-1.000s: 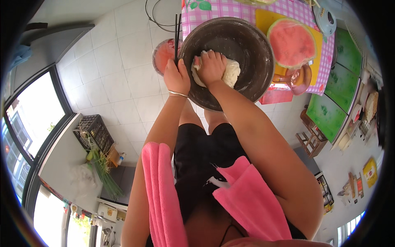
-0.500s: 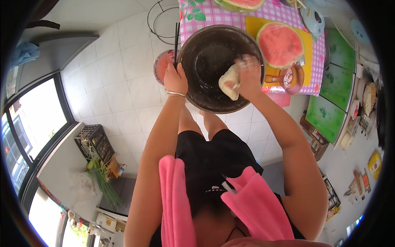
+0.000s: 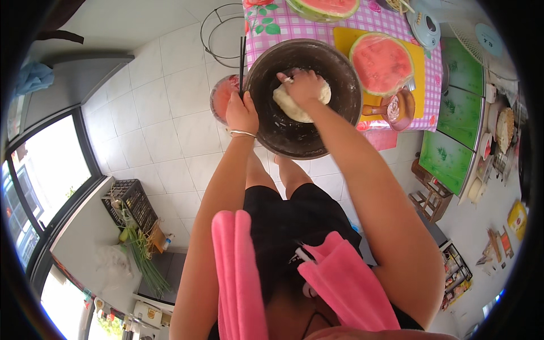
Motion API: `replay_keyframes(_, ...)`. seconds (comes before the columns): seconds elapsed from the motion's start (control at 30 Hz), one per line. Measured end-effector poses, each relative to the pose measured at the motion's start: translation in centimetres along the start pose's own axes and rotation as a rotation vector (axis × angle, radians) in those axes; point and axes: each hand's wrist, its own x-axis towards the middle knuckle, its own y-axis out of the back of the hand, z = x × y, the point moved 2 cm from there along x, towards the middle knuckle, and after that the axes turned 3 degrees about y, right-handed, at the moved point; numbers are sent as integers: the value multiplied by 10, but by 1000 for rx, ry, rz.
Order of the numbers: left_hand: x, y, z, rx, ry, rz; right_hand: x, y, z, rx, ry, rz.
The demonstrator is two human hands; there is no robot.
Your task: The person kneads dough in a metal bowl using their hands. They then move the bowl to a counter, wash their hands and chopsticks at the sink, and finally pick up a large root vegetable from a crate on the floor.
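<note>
Your head cam, left one of the pair, is a wide fisheye staring steeply down over your chest (image 3: 277, 266). Your left hand (image 3: 242, 113), right hand (image 3: 305, 88) and the bowl (image 3: 344, 96) sit upper-middle, fairly near, with window (image 3: 56, 153) and green cabinets (image 3: 450, 161) bending round the edges.

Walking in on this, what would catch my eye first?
Probably the big dark bowl at the top centre, where the right hand is on pale dough and the left hand holds its left side. Next, the cut red watermelon on the yellow board to its right, then the bright pink cloth near the bottom.
</note>
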Motion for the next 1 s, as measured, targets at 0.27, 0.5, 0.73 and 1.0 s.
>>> replay_keyframes(0.27,-1,-5,-7,11,81,-79,-62,3,34,-623,723,-35)
replay_keyframes(0.5,1,-5,-5,35,49,-60,-48,13,23,-637,1332,-5)
replay_keyframes(0.73,-1,-3,-8,9,60,-61,-2,50,-23,-779,1500,232)
replay_keyframes(1.0,-5,1,1,2,-9,102,-47,53,63,-404,695,374)
